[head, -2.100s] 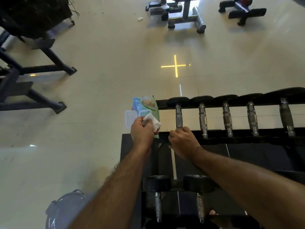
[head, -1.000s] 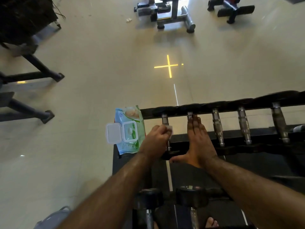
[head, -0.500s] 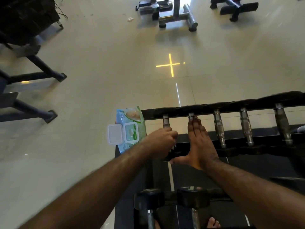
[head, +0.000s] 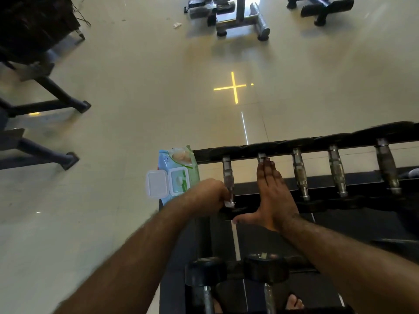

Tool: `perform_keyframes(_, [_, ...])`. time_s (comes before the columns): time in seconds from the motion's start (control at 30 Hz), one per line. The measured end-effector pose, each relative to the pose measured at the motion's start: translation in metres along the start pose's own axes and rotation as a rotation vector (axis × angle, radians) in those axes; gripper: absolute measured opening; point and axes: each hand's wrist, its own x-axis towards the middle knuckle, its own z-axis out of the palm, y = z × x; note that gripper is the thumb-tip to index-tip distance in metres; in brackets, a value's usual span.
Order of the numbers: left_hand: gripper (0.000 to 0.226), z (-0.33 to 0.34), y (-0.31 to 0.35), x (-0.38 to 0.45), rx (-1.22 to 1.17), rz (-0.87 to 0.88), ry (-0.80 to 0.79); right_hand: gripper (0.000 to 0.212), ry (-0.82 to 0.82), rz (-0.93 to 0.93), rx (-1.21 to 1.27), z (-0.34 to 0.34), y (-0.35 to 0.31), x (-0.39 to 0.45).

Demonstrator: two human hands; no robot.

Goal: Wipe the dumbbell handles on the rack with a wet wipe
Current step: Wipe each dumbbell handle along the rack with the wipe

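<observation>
A black rack (head: pixel 353 201) carries a row of dumbbells with knurled steel handles. My left hand (head: pixel 209 196) grips the near end of the leftmost handle (head: pixel 227 175) with a white wet wipe (head: pixel 229 203) wrapped round it; only a corner of the wipe shows. My right hand (head: pixel 273 193) lies flat with straight fingers along the second handle (head: pixel 261 155), thumb spread out to the left. Three more handles (head: pixel 300 173) stand uncovered to the right. The wipes packet (head: pixel 179 173) sits at the rack's left end, lid flipped open.
A lower rack tier holds two black dumbbells (head: pixel 265 271) just below my arms. Toes of a foot (head: pixel 293 302) show under the rack. Black equipment legs (head: pixel 68 103) stand on the floor at left, benches (head: pixel 238 17) at the far top.
My left hand has slid toward me down the leftmost handle with the wipe, from near its middle to its near end. My right hand stayed flat on the second handle.
</observation>
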Motion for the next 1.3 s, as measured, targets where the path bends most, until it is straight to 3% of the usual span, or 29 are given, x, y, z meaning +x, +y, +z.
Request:
perform_keyframes(0.03, [0.020,-0.003,-0.007,-0.001,-0.045,-0.040,0.093,0.174,-0.001,-0.002,-0.007,0.000,0.000,0.000])
perform_keyframes(0.17, [0.016,0.003,-0.012,0.016,-0.197,-0.123,0.763,0.175,-0.004,0.009,-0.024,-0.002,-0.001,0.001])
perform_keyframes(0.23, [0.017,0.013,0.000,0.024,-0.226,-0.116,0.833,0.175,-0.004,0.006,-0.028,-0.003,-0.002,0.000])
perform_keyframes(0.37, [0.014,0.036,0.011,0.013,-0.336,-0.174,0.776,0.174,0.001,-0.008,-0.022,-0.001,-0.002,0.001])
perform_keyframes(0.5, [0.020,0.041,0.012,-0.013,-0.281,-0.140,0.386,0.174,0.017,-0.007,-0.001,0.002,0.000,0.001])
perform_keyframes(0.53, [0.021,0.034,0.012,-0.014,-0.266,-0.101,0.383,0.174,0.017,-0.009,0.000,0.002,0.001,0.001])
perform_keyframes(0.63, [0.021,0.010,0.012,0.007,-0.287,-0.094,0.735,0.174,0.005,-0.003,-0.014,0.001,-0.001,0.001])
perform_keyframes(0.7, [0.017,0.001,0.014,0.029,-0.199,-0.100,0.831,0.175,0.009,0.004,-0.014,-0.001,-0.001,0.002])
perform_keyframes(0.77, [0.014,0.003,0.011,0.043,-0.026,-0.072,0.727,0.175,0.014,0.002,-0.020,0.000,-0.002,0.001])
perform_keyframes(0.87, [0.020,0.010,0.004,0.036,0.126,0.102,0.554,0.174,0.024,-0.014,-0.011,0.001,0.000,-0.001])
perform_keyframes(1.0, [0.024,0.016,-0.005,0.003,-0.007,0.110,0.098,0.174,0.014,-0.022,0.000,0.001,0.001,0.001])
perform_keyframes(1.03, [0.023,0.017,-0.011,-0.002,-0.068,0.084,0.072,0.175,0.018,-0.025,0.008,0.001,0.002,0.001])
perform_keyframes(1.07, [0.020,0.016,-0.017,-0.005,-0.150,0.042,0.119,0.175,0.021,-0.029,0.015,0.001,0.002,0.001])
perform_keyframes(1.17, [0.018,0.020,-0.022,-0.001,-0.310,-0.130,0.491,0.173,0.026,-0.027,0.002,0.001,0.001,0.000])
perform_keyframes(1.2, [0.019,0.021,-0.015,0.001,-0.346,-0.176,0.522,0.173,0.026,-0.027,-0.001,0.001,0.001,0.000])
perform_keyframes(1.3, [0.018,0.034,0.007,-0.001,-0.380,-0.213,0.317,0.172,0.030,-0.033,-0.003,0.001,0.001,0.000])
